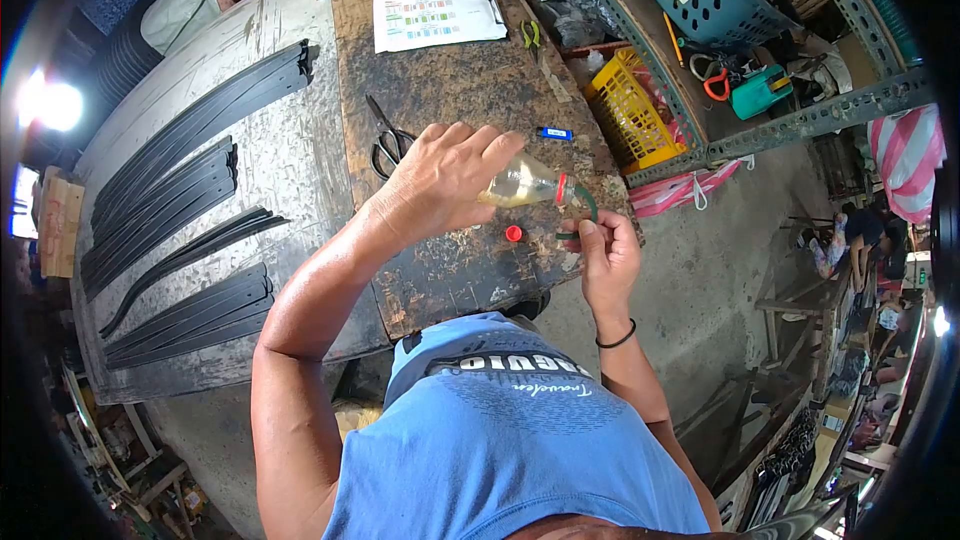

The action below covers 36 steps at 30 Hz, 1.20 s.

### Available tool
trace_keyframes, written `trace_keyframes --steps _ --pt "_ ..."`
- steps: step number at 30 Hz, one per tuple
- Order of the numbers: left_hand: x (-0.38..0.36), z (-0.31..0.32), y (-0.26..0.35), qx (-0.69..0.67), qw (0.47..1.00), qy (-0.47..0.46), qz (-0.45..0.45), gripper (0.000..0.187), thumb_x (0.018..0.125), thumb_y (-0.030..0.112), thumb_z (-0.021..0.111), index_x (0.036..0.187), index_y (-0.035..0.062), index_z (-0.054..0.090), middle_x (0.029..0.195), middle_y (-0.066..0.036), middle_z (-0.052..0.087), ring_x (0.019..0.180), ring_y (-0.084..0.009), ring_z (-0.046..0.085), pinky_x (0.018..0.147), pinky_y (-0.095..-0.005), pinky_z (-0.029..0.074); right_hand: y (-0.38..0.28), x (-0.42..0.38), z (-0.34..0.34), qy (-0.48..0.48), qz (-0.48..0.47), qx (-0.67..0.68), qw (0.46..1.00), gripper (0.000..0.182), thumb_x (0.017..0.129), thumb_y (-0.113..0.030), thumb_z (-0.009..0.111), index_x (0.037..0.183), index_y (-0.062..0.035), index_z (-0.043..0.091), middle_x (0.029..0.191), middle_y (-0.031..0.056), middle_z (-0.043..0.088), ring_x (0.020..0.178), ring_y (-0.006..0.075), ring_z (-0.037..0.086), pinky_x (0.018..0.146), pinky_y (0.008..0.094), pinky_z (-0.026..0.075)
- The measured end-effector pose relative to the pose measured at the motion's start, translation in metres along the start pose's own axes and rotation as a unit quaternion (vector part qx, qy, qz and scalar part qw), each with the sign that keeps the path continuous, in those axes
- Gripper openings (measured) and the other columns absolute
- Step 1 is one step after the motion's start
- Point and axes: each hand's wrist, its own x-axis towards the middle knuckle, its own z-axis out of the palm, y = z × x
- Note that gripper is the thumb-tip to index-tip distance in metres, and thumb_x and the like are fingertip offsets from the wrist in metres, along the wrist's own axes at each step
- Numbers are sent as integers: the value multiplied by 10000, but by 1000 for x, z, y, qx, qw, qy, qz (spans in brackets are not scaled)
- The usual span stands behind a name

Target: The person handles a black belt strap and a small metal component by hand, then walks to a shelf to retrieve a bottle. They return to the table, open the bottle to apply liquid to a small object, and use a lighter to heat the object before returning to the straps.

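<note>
And over the worn workbench (440, 285), the bottle (525, 185) is clasped in the left hand (448, 175), tilted, red cap (514, 234) off nearby; close by but apart, a green strip (593, 206) is pinched by the right hand (612, 258). Contents could be spilled by too steep a tilt or hard squeeze, the strip lost through a loose pinch!

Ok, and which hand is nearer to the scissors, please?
The left. The left hand, holding the bottle, is close beside the handles of the scissors. The right hand is farther away, beyond the bottle's red neck, holding a green strip.
</note>
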Motion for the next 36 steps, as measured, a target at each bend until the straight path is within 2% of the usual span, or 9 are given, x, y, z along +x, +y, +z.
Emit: trace_keyframes --steps 5,13,20,26,32,36 --pt "-1 3 -1 0 1000 4 4 706 633 180 739 1289 77 501 1182 -102 593 1071 -287 586 921 -430 453 2 0 0 7 -1 21 1000 142 951 -40 581 1058 50 555 917 141 700 818 146 684 702 281 595" --pt "0 2 0 21 1000 -6 5 718 615 184 747 1282 84 500 1141 -97 598 1046 -290 592 900 -432 459 7 -1 2 8 -34 -72 997 129 938 -42 596 1028 47 575 892 129 709 801 141 692 682 271 582" --pt "1 2 0 20 1000 -10 1 731 613 185 747 1291 87 490 1150 -92 595 1053 -286 589 904 -430 458 3 -2 2 3 -38 -99 994 134 939 -58 604 1020 46 576 884 123 713 773 130 685 674 264 574" --pt "0 1 0 10 1000 0 5 733 605 173 754 1286 90 492 1173 -89 594 1064 -286 588 913 -430 459 3 -1 3 16 -15 -3 1000 144 945 -63 599 1036 43 564 884 126 714 758 126 681 670 262 569" --pt "0 3 0 19 1000 -3 2 718 610 169 760 1274 92 497 1175 -87 594 1062 -283 592 908 -428 463 4 -1 0 -16 -31 -78 996 159 977 -115 579 1054 20 544 922 123 697 796 136 670 703 287 581" --pt "0 2 0 22 1000 -10 2 723 611 170 765 1279 95 497 1176 -86 594 1060 -283 593 907 -427 463 3 -1 1 2 -47 -99 994 146 945 -63 600 1042 40 563 879 124 715 754 128 681 665 260 564"
